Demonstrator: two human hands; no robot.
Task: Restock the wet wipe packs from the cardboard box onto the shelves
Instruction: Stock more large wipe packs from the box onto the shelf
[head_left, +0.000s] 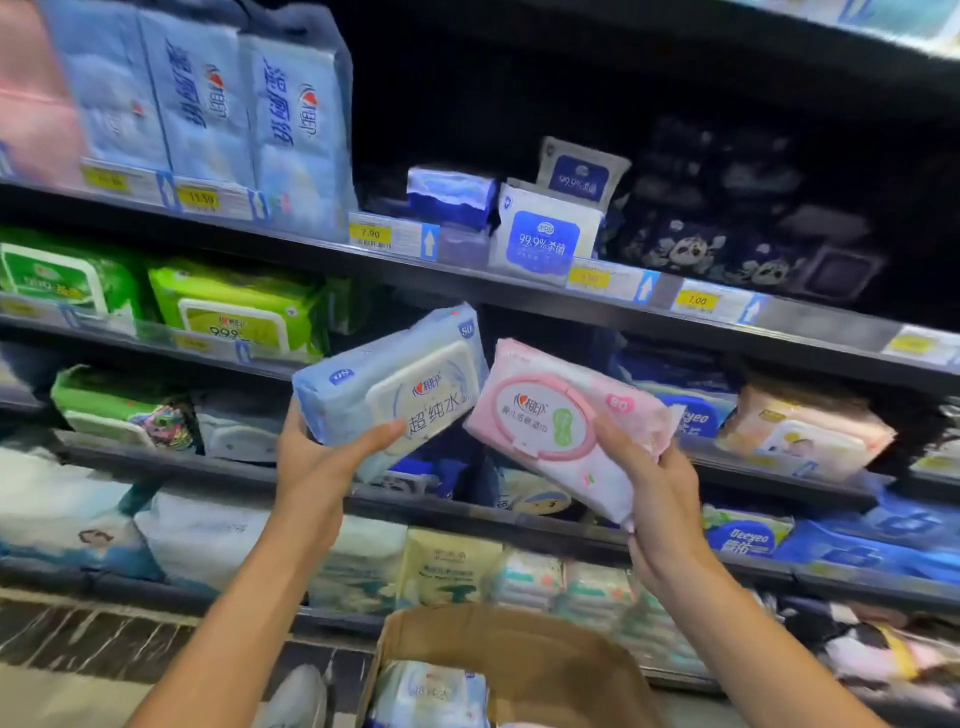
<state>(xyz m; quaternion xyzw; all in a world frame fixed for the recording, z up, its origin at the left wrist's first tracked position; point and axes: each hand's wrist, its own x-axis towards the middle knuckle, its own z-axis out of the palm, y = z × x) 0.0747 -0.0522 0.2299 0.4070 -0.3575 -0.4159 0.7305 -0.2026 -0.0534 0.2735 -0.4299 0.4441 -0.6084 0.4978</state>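
Facing the tall dark metal shelving (519, 291) crowded with soft tissue and wipe packs, I stood over the open brown cardboard box (524, 660) at my feet, where at least one more pale blue pack (431, 693) lay inside. Both of my forearms were raised in front of the middle shelves, each carrying one pack clear of the box and not yet on any shelf. My left hand (317, 462) gripped the pale blue plastic wet wipe pack with the white rectangular lid (395, 379) by its lower end, thumb across the face, fingers behind, the pack tilted up to the right. My right hand (660, 499) clamped the pink plastic wet wipe pack with the round pink-rimmed lid (556, 415) at its lower right end, thumb on top beside the lid. I judged them soft and squashy, moderately heavy with moisture, with slick film wrap, so a hold across the short end near the stiff lid seemed safest. The two packs sat just beside each other, nearly touching.
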